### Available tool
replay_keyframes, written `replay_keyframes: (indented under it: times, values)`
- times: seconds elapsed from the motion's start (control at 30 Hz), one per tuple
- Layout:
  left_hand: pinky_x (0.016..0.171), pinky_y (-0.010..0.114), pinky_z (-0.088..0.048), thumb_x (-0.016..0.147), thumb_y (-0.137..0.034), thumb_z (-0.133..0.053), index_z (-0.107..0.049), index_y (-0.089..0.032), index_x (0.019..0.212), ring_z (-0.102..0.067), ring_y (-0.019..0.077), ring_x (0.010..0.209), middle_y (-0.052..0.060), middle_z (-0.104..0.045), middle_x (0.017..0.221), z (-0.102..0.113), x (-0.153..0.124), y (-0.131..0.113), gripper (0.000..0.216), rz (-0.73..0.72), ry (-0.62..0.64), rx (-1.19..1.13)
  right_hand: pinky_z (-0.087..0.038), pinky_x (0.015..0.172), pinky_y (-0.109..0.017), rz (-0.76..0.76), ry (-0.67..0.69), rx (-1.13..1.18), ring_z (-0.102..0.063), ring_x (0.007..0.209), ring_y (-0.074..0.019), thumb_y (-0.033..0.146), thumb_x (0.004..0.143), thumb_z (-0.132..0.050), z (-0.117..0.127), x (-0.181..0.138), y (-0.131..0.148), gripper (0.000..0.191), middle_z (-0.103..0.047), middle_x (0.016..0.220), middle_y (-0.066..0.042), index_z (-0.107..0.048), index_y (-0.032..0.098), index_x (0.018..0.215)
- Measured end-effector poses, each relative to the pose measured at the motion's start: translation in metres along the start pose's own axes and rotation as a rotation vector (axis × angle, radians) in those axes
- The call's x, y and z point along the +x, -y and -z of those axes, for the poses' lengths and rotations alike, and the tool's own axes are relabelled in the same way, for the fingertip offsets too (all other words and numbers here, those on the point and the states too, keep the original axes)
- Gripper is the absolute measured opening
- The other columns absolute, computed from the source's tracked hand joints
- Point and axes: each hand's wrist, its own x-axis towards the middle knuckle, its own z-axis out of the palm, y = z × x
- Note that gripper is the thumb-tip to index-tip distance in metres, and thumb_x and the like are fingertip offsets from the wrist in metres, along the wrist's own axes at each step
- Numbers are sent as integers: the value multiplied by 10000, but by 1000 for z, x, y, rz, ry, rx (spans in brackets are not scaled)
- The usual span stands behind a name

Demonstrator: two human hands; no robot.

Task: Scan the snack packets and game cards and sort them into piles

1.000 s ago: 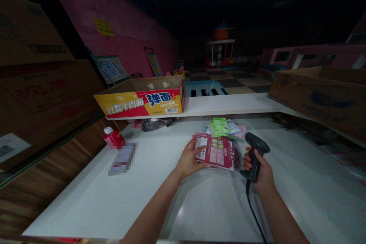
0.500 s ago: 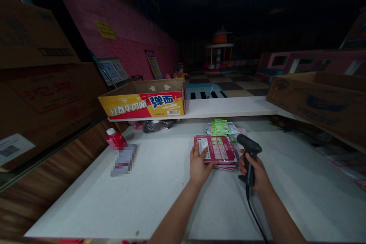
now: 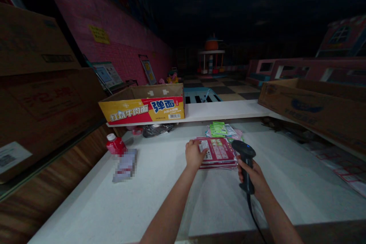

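My left hand (image 3: 194, 154) grips the left edge of a pink printed packet (image 3: 219, 149) that lies on top of a small stack of like packets on the white counter (image 3: 160, 194). My right hand (image 3: 253, 177) is wrapped round the handle of a black barcode scanner (image 3: 243, 152), whose head points at the packet's right edge. Its cable runs down along my right forearm. Behind the stack lies a loose pile of green and pale packets (image 3: 221, 129).
A yellow and red cardboard box (image 3: 143, 107) stands on the raised white shelf (image 3: 225, 108). A red bottle (image 3: 115, 145), a blurred flat item (image 3: 125, 165) and a dark bag (image 3: 156, 129) lie at the left. A large brown carton (image 3: 311, 108) sits at the right.
My left hand laid the raised pink packet flat onto the stack and slid to its left edge. The scanner moved in closer to the packet.
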Motion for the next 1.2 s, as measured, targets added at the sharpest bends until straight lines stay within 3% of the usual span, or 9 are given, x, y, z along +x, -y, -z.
replay_keyframes:
  times: [0.1, 0.23, 0.43, 0.53, 0.7, 0.87, 0.97, 1.07, 1.2]
  values:
    - [1058, 376, -390, 633, -458, -827, -619, -188, 1225, -510, 291, 1241, 124, -579, 1317, 5, 27, 1, 684, -99, 196, 84, -382, 321, -196, -15, -27, 16, -490, 351, -101, 513, 609, -848, 3, -6, -3, 520, -572, 520, 66, -604, 196, 942]
    - [996, 362, -437, 594, -574, -812, -639, -208, 1202, -567, 305, 1157, 118, -624, 1221, 8, 46, 4, 731, -166, 424, 175, -381, 330, -197, -52, -16, 16, -504, 369, -102, 512, 607, -850, 6, -9, -5, 524, -582, 536, 65, -605, 206, 954]
    - [989, 404, -431, 455, -598, -862, -607, -172, 1258, -522, 368, 1190, 189, -578, 1240, 16, 51, -5, 944, -105, 357, 334, -404, 354, -203, -66, 14, 29, -504, 391, -93, 498, 635, -846, 6, -11, -8, 502, -586, 554, 73, -597, 204, 957]
    - [1005, 437, -424, 410, -498, -906, -681, -137, 1090, -520, 392, 1203, 216, -615, 1208, 21, 61, -9, 802, -39, 366, 303, -404, 357, -202, -68, 9, 39, -505, 396, -92, 500, 640, -844, 5, -12, -8, 515, -587, 561, 73, -596, 201, 978]
    - [832, 413, -531, 458, -314, -908, -672, -144, 705, -673, 343, 948, 142, -731, 828, 35, 66, 2, 382, 192, 568, -156, -404, 361, -203, -75, 16, 60, -504, 400, -92, 479, 652, -844, 5, -17, -3, 502, -587, 572, 74, -591, 206, 989]
    - [593, 283, -557, 542, -400, -902, -687, -117, 774, -683, 189, 627, 103, -736, 733, 59, 40, 34, 424, 387, 850, -826, -405, 365, -207, -79, 45, 80, -506, 399, -94, 469, 658, -848, 2, -22, 0, 474, -590, 566, 67, -584, 204, 949]
    - [600, 238, -564, 510, -422, -924, -678, -113, 781, -681, 151, 620, 88, -741, 756, 74, 19, 55, 479, 485, 762, -1096, -394, 355, -210, -71, 67, 75, -501, 385, -96, 473, 655, -847, -3, -27, 1, 488, -586, 566, 66, -583, 202, 962]
    - [703, 259, -587, 482, -375, -943, -668, -127, 839, -711, 166, 723, 77, -759, 852, 76, -1, 69, 514, 464, 505, -1262, -383, 346, -214, -50, 87, 54, -484, 372, -95, 486, 663, -831, -11, -32, 2, 501, -570, 566, 70, -582, 205, 994]
    - [809, 347, -591, 457, -308, -947, -662, -125, 949, -724, 213, 819, 88, -762, 948, 54, -20, 78, 597, 389, 150, -1329, -411, 369, -233, -27, 173, -61, -490, 381, -101, 521, 682, -798, -18, -35, 2, 495, -571, 579, 67, -571, 206, 989]
